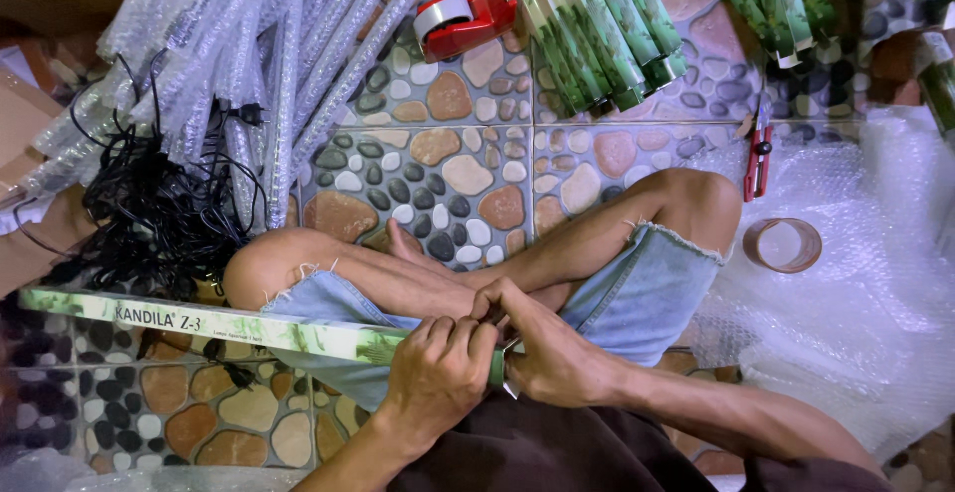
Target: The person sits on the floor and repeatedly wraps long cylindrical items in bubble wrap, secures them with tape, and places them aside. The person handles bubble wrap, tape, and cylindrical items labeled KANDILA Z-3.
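Long narrow green-and-white printed cardboard box (219, 325) lies across the lap, running from far left edge to the hands at centre. Mottled leafy green print w/ a pale band along the top face; box looks straight, undented. Left hand (438, 373) clenched round its right end. Right hand (542, 348) pinches at that same end, fingers curled; what's betw. them is hidden. Nearby: tangle of black cables (149, 213) to the left, bubble-wrapped tubes (249, 44) above it, red tape dispenser (466, 16), more green boxes (597, 34), roll of clear tape (783, 245).
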